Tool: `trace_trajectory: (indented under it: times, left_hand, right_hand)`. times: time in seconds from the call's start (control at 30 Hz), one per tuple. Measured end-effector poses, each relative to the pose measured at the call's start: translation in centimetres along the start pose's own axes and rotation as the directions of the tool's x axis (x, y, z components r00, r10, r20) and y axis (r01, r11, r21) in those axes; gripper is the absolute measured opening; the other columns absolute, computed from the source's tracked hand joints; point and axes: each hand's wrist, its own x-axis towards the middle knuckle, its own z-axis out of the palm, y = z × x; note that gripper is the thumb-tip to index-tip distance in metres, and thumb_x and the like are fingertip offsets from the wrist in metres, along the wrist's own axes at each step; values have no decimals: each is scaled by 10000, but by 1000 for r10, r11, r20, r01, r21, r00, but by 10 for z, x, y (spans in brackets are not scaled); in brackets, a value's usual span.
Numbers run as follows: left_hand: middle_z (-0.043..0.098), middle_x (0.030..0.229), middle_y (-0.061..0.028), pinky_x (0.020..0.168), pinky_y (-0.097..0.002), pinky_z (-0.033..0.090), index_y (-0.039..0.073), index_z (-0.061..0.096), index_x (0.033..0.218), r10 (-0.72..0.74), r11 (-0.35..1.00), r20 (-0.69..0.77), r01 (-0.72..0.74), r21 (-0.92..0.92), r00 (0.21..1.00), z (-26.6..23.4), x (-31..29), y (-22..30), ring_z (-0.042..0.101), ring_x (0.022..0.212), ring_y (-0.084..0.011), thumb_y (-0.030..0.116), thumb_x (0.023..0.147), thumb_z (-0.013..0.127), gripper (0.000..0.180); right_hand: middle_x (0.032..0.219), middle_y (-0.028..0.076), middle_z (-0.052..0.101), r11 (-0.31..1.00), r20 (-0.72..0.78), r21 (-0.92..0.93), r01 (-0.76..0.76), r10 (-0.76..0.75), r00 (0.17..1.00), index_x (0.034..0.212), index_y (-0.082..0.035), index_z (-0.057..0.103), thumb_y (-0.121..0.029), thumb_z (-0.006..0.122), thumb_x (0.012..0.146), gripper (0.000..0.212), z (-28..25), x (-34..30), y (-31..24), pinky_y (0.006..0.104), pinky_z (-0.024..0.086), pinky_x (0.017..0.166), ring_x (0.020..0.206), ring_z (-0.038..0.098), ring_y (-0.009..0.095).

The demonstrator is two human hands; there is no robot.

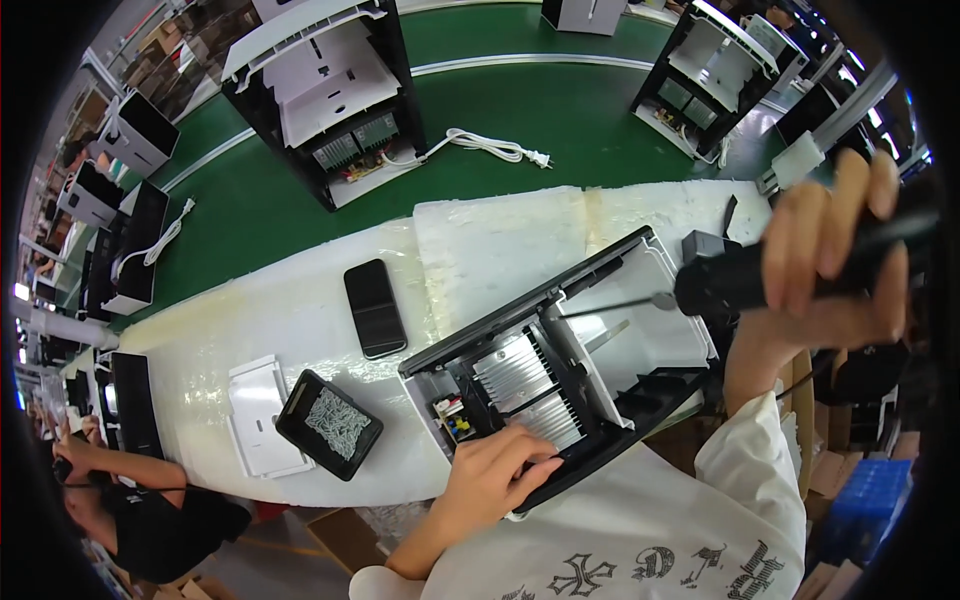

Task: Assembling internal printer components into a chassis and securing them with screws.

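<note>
In the head view, a long open housing of black and white plastic lies slantwise on a worktop covered with whitish sheeting. The left hand rests on the housing's near edge, fingers bent and close together, just beside the silver finned metal heat sink; whether they pinch the edge, I cannot tell. A small cluster of coloured electronic parts sits inside, left of the heat sink.

The right hand, raised above the housing's right end, has its fingers wrapped around a black cylindrical power screwdriver. Its thin metal shaft points left over the white compartment, the tip near the inner crosspiece; contact cannot be made out. The screwdriver and hand block part of the view behind them, and the left hand covers some of the near edge.

Left of the housing are a black rectangular plastic tray of silver screws, flat white plates just beside it and a glossy black phone-shaped slab. Beyond, on a green surface, stands a tall black-and-white unit with a bundled white cable.
</note>
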Motion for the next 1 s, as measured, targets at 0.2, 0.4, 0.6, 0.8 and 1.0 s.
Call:
trace_trajectory:
  times: [0.2,0.4,0.6,0.8,1.0]
  left_hand:
    - [529,612,-43,442,-291,376,31,641,771,86,995,-85,-82,50,993,0,0,-13,487,463,-190,68,835,686,87]
    - [518,584,-34,424,-286,354,42,658,728,40,999,-131,-44,-24,991,-1,2,-17,464,433,-184,105,848,674,137]
    - [511,570,-28,413,-279,353,40,662,708,28,996,-136,-40,-84,990,-3,5,-19,469,425,-165,109,862,663,169]
    - [509,563,-24,411,-277,354,33,663,706,57,994,-137,-69,-89,989,-2,5,-26,483,433,-154,90,860,648,165]
    - [514,558,-26,410,-274,358,28,660,703,53,993,-123,-66,-103,991,-3,9,-29,486,431,-155,89,850,644,161]
  right_hand:
    - [724,98,456,998,148,-7,-66,66,987,1057,-17,374,-249,554,930,320,-15,10,54,278,457,395,446,458,164]
    - [708,84,485,956,123,-212,-203,232,965,1011,-80,333,-312,677,916,425,-7,-10,74,283,460,410,472,491,159]
    - [694,71,483,919,90,-256,-299,331,939,994,-91,318,-311,702,897,453,-11,-31,93,290,452,409,474,494,151]
    - [694,69,489,904,119,-268,-333,374,920,989,-97,316,-318,718,885,470,-18,-38,103,295,465,422,480,501,148]
    - [693,67,495,905,154,-269,-329,378,913,975,-104,328,-345,735,874,484,-20,-40,109,290,461,418,476,497,145]
